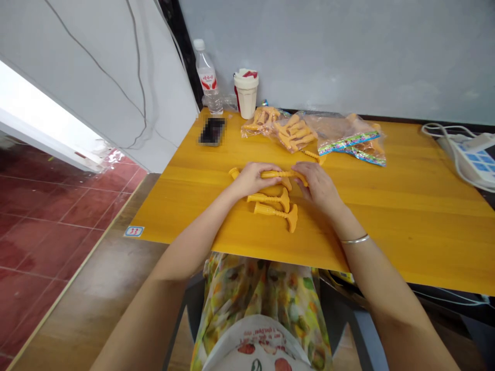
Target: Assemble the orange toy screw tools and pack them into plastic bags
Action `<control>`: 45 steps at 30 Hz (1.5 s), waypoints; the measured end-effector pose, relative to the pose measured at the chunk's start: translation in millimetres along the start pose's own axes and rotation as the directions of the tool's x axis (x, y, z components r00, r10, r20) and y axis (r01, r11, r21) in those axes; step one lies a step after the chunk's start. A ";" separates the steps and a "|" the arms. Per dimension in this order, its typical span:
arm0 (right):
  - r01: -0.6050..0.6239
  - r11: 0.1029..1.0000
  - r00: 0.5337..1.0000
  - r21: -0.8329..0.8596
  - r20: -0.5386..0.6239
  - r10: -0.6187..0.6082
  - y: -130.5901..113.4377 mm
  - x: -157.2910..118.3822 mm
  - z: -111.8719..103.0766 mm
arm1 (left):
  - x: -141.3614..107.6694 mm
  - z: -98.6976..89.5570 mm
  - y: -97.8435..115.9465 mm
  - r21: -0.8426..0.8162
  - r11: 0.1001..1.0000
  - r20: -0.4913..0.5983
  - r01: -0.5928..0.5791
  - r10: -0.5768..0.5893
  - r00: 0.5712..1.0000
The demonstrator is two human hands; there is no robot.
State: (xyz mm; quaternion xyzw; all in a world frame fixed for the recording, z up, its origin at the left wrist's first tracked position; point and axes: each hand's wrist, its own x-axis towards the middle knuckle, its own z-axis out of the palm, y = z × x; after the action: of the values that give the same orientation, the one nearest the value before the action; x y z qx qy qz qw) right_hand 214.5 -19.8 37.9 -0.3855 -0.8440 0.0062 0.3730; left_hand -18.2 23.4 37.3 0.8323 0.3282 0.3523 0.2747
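At the frame's centre, three orange T-shaped pieces (293,218) lie loose on the bench (406,221), one partly hidden; towards the upper right, more sit inside clear bags (296,135). The work looks partway along, though whether the loose pieces are finished I cannot tell. The left hand (253,179) pinches the shaft of the held piece (279,174); the right hand (319,186) grips its right end, so it spans the gap between them.

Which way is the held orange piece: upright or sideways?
Sideways: the orange piece runs left to right, one end at the left hand, the other at the right hand.
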 end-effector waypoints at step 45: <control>-0.508 0.787 0.857 0.350 0.113 0.502 -15.9 -1.7 10.5 | -2.5 2.2 -1.1 0.058 0.996 0.029 -0.066 0.065 0.997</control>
State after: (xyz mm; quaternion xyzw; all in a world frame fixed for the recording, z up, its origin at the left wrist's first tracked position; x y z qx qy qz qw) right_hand 198.2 -29.2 34.0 -0.5200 -0.6963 0.2659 0.4172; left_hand -18.2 21.7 34.2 0.8549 0.3072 0.3403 0.2428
